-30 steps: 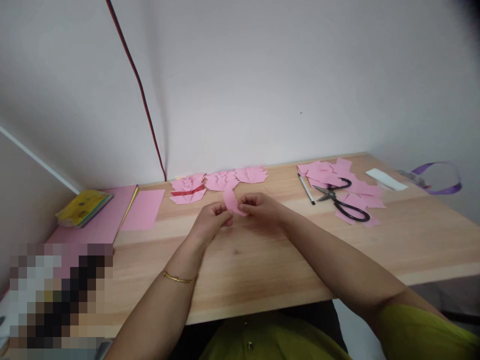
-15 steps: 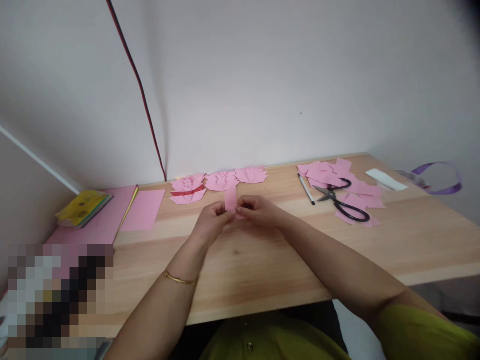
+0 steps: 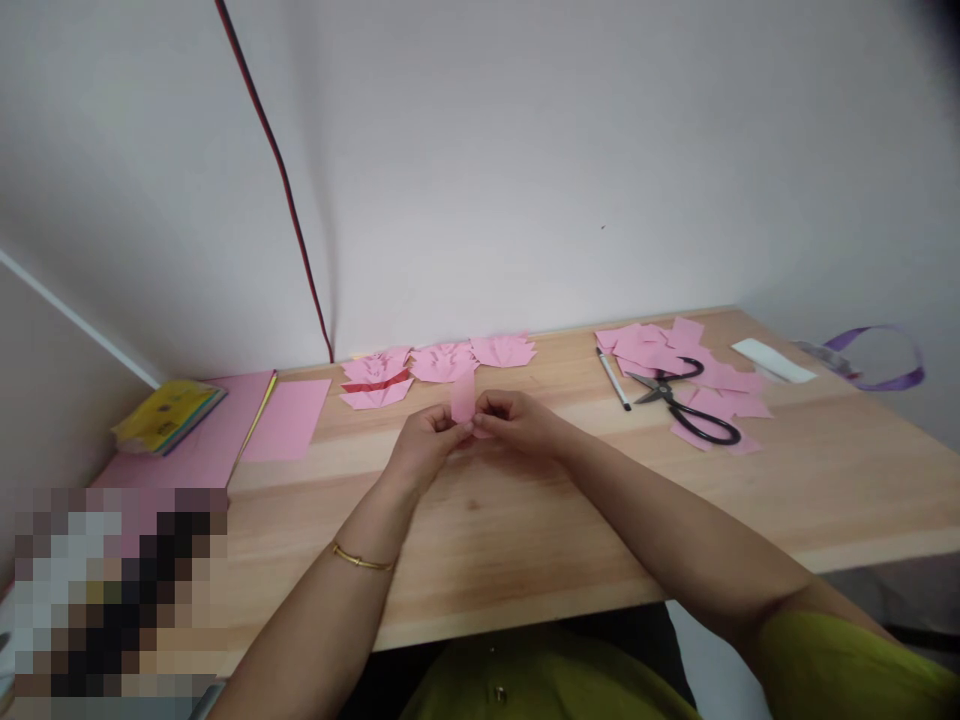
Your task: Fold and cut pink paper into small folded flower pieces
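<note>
Between my two hands, above the middle of the table, is a small piece of pink paper (image 3: pixel 463 397), part of it standing up as a narrow strip. My left hand (image 3: pixel 429 441) pinches it from the left between thumb and fingers. From the right, my right hand (image 3: pixel 517 420) pinches the same paper, the fingertips of both hands almost meeting at its lower end. The fingers hide the paper's lower part. Just beyond lie several pink paper cutouts with pointed edges (image 3: pixel 444 361), one of them crossed by a red strip (image 3: pixel 375 387).
Black-handled scissors (image 3: pixel 705 424) lie open on loose pink paper scraps (image 3: pixel 731 380) at the right, beside a pen (image 3: pixel 613 380). Further right is a white strip (image 3: pixel 772 360). A yellow packet (image 3: pixel 166 415) and pink sheets (image 3: pixel 296 425) lie left. A wall backs the wooden table (image 3: pixel 480 560).
The upright pink strip has shortened slightly at its top and tilts a little. Both hands stay in nearly the same place, still pinching the paper.
</note>
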`<state>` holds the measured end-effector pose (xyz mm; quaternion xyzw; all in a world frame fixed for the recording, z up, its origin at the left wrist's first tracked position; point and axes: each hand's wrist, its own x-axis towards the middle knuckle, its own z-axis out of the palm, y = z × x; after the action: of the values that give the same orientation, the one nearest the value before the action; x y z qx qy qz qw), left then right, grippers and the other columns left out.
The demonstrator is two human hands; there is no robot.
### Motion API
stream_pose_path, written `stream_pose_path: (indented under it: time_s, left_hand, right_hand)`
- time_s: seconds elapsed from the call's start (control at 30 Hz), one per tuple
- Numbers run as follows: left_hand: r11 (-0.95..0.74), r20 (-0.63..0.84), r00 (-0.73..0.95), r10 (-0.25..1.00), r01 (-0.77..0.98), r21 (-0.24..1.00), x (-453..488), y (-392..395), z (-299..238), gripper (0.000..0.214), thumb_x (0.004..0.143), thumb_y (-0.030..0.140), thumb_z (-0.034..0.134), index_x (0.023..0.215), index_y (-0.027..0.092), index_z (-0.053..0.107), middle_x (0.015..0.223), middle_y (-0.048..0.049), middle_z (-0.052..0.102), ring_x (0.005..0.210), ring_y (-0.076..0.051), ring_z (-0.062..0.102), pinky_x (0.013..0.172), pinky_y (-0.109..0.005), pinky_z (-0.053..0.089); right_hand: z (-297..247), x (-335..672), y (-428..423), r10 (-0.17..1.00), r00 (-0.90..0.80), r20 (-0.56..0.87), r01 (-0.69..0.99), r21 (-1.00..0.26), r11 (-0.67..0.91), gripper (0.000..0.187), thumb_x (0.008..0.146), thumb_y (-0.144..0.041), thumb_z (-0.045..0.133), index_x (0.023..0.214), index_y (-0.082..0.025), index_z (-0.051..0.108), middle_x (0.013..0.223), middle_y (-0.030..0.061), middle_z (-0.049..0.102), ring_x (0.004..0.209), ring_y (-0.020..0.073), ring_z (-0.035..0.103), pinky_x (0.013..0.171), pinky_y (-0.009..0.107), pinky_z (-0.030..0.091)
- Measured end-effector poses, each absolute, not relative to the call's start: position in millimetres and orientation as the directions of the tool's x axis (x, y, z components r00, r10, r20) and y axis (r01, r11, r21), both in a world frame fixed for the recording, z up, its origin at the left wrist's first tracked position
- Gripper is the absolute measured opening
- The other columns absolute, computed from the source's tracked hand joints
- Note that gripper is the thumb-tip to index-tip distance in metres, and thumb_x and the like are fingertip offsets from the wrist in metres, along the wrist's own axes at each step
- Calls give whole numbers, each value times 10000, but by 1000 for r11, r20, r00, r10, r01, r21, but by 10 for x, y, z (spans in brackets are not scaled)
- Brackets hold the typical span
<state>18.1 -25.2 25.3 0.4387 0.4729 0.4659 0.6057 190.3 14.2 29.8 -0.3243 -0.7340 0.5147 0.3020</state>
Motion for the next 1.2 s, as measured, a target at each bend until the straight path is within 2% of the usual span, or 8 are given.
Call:
stream_pose_path:
  time_s: [0.2,0.47,0.7,0.9,1.03,1.2]
  left_hand:
    - [175,-167,86,982,-101,979,188,-259,303,249,591,306,784,717,134,655,710,-44,681,638,-127,605,630,-241,453]
    - [128,-138,64,988,144,981,166,-273,351,236,624,344,748,668,141,637,626,4,614,550,-86,505,512,-196,349]
    - [146,-146,76,986,9,989,165,-253,295,271,674,410,714,702,144,670,681,-26,648,599,-111,542,565,-217,407]
    - [134,-134,69,989,4,991,139,-238,263,293,678,428,718,682,141,659,660,-25,635,588,-106,540,574,-223,422]
    - [150,-147,110,983,-22,988,130,-236,264,280,705,419,698,747,144,664,703,-30,643,625,-114,563,613,-233,452]
    - [129,-126,117,985,-13,992,151,-242,272,281,700,420,700,744,146,652,729,-36,650,662,-130,586,657,-251,478]
  right_hand:
    - [285,1910,139,786,-610,104,159,-955,250,181,805,-318,559,737,-150,571,690,-20,512,637,97,431,603,236,323]
    - [284,1901,125,796,-599,90,207,-943,262,199,785,-340,589,721,-161,528,685,-26,482,628,97,421,583,234,323]
    - [284,1908,119,805,-580,121,211,-932,293,270,809,-406,561,699,-173,480,667,-33,416,625,98,379,577,236,307]
    - [314,1917,121,795,-595,121,212,-930,301,286,828,-425,542,710,-171,484,676,-30,411,639,100,383,582,235,312]
    - [305,1919,138,788,-606,108,237,-921,309,269,855,-398,498,714,-169,491,667,-34,409,624,99,385,582,236,310]
    - [271,1897,129,821,-557,125,295,-894,336,226,839,-367,502,727,-172,524,664,-24,453,628,110,399,587,237,318]
